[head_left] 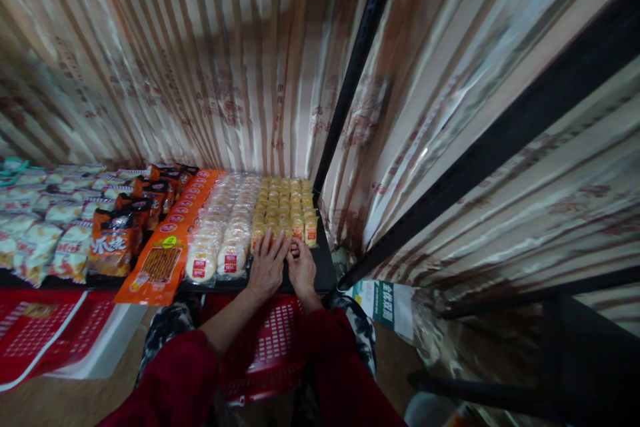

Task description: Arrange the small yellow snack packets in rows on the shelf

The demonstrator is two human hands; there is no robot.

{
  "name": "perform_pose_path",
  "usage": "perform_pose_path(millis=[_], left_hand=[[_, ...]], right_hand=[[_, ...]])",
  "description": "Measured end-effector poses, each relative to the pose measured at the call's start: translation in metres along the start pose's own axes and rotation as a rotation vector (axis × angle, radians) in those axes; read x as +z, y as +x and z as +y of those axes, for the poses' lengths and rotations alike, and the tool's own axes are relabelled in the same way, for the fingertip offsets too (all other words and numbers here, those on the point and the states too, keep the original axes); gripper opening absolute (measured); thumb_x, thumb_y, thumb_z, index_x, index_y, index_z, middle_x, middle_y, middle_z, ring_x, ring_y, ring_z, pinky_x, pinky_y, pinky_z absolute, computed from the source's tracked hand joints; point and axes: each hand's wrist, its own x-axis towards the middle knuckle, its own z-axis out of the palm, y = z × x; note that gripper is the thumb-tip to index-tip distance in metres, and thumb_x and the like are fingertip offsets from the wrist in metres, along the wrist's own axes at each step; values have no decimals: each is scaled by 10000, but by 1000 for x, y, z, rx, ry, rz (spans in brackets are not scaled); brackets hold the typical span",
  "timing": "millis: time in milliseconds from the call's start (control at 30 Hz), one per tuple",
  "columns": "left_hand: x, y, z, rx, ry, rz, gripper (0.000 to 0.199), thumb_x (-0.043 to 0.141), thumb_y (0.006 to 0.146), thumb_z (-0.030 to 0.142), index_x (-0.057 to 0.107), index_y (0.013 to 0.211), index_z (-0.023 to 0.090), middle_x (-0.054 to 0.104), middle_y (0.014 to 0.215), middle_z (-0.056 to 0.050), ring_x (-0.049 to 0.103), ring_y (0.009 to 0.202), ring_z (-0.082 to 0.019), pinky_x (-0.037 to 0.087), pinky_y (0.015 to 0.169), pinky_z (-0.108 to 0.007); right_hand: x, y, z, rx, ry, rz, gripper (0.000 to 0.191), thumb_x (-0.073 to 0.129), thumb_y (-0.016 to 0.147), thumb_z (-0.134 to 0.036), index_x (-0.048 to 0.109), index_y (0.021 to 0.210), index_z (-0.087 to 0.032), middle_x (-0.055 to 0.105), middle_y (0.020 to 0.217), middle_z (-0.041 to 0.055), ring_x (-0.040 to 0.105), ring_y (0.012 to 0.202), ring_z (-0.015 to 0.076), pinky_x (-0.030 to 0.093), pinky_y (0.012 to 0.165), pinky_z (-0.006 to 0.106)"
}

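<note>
Rows of small yellow wrapped packets (284, 203) lie on the right end of a dark shelf (325, 267). My left hand (269, 263) rests flat on their near edge, its fingers stretched and apart. Beside it, my right hand (302, 268) has its fingers curled together against the front packets; whatever is between the fingertips is hidden. Just left of the yellow rows are clear-wrapped round white cakes or crackers (233, 260) with red labels, lined up in two columns. Farther left lies a long row of flat orange snack bags (163, 257), overlapping one another.
Orange-and-black bags (111, 243) and pale snack bags (37, 247) fill the shelf's left side. A red basket (275, 333) stands below between my legs, another red basket (50, 330) at left. Black poles (357, 73) and a patterned curtain (225, 67) bound the back and right.
</note>
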Motion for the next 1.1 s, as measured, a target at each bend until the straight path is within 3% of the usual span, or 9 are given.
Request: perform_pose_path(millis=[467,667,867,1100], left_hand=[[15,12,-4,-27,53,-25,484,395,877,213,394,1360,215,358,1447,-40,127,1390,-274,120,1112,-507],[17,13,-5,-43,113,-40,485,383,892,294,369,1374,241,339,1458,-29,185,1376,-270,166,1105,-501],[18,13,-6,-38,143,-51,514,402,878,293,343,1387,255,331,1462,-31,209,1370,-265,174,1104,-491],[20,13,-6,-37,142,-33,541,424,856,264,342,1390,238,334,1459,-54,202,1373,-262,168,1106,-491]], right_hand=[[2,-2,3,-37,-41,-2,375,434,823,-270,560,1173,-215,604,1006,64,578,819,157,497,759,298],[0,2,1,-195,-10,213,338,371,868,-274,586,1103,-160,599,1070,109,557,974,186,468,868,361],[-8,33,-18,-286,-195,308,343,346,886,-244,593,1096,-133,549,1190,131,449,1150,207,364,992,407],[-13,77,-25,-209,-471,235,401,333,893,-257,561,1213,-176,413,1389,77,248,1313,230,246,1064,423]])
